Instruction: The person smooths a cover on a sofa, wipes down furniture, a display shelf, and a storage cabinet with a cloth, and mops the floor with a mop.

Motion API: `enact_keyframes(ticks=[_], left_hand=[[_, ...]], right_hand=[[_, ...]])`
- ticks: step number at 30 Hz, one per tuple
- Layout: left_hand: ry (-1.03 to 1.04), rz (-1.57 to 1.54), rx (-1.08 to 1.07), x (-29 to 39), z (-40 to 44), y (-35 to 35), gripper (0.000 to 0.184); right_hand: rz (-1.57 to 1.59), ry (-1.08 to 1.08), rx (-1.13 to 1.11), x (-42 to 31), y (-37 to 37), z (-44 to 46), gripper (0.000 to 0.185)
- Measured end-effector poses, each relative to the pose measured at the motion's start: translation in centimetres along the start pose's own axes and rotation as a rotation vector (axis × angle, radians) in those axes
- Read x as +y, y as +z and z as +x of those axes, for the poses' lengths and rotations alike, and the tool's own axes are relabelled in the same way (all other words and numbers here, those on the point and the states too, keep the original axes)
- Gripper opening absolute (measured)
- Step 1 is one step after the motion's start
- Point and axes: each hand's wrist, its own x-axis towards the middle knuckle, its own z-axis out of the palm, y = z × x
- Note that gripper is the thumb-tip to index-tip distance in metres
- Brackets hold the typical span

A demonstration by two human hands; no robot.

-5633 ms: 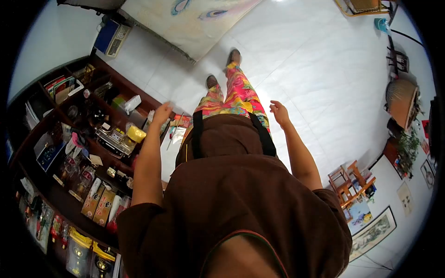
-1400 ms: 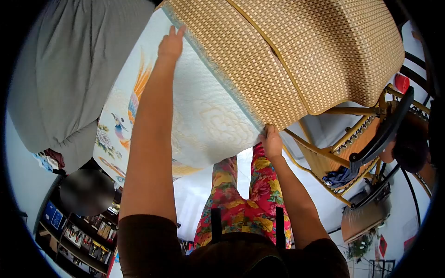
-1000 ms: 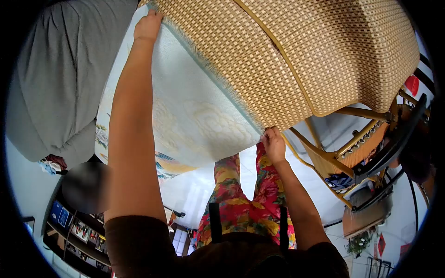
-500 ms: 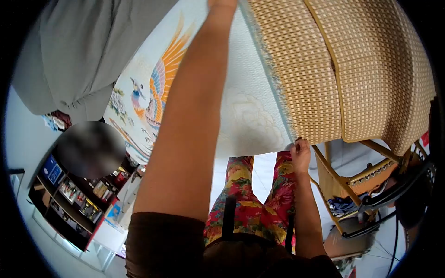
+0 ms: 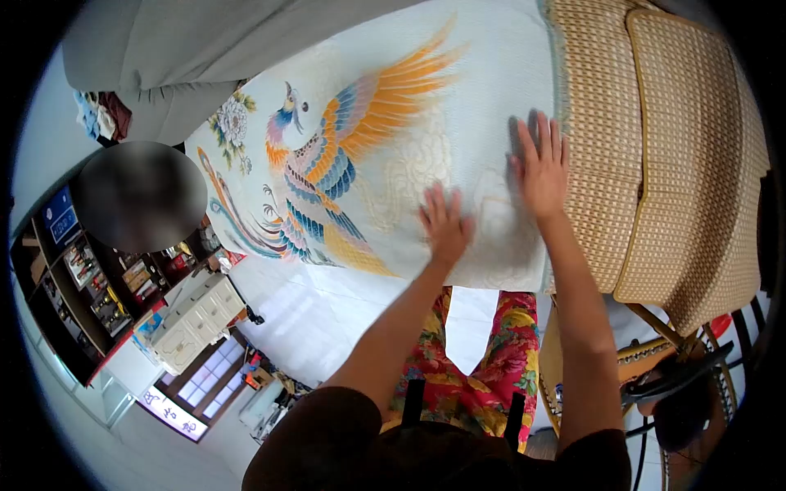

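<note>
A pale cloth point(image 5: 491, 90) printed with a colourful phoenix point(image 5: 315, 168) and a white flower lies spread before me, with a fringed edge at its right. My left hand point(image 5: 448, 227) is over its lower middle, fingers apart and slightly blurred. Near the fringed edge, my right hand point(image 5: 544, 176) rests flat with fingers spread. Neither hand holds anything. Beyond the fringe, a woven straw-coloured mat point(image 5: 598, 147) with a bound edge continues to the right.
Grey fabric point(image 5: 164, 49) lies along the upper left. Bamboo chair frames point(image 5: 655, 360) stand at the lower right. Shelves point(image 5: 98, 286) and a white drawer cabinet point(image 5: 201, 323) are at the left, near a round blurred patch. My floral trousers point(image 5: 499, 385) show below the cloth.
My left hand has come down from the far edge onto the cloth. My right hand has let go of the near corner and moved up flat. More of the phoenix shows.
</note>
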Motion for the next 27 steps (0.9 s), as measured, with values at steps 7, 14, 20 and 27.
enact_keyframes(ticks=[7, 14, 20, 27], left_hand=[[0.113, -0.184, -0.09, 0.7, 0.1, -2.7, 0.068], [-0.177, -0.012, 0.378, -16.7, 25.1, -6.6, 0.063], [-0.138, 0.017, 0.301, -16.6, 39.1, -10.5, 0.072], [-0.336, 0.078, 0.278, -14.5, 41.7, -9.9, 0.091]], right_hand=[[-0.068, 0.29, 0.15, -1.1, 5.0, 8.5, 0.063], [-0.152, 0.228, 0.325, -0.9, 7.4, 8.1, 0.064], [-0.155, 0.234, 0.386, -0.7, 8.4, 8.3, 0.063], [-0.158, 0.191, 0.428, 0.0, 9.4, 8.6, 0.062]])
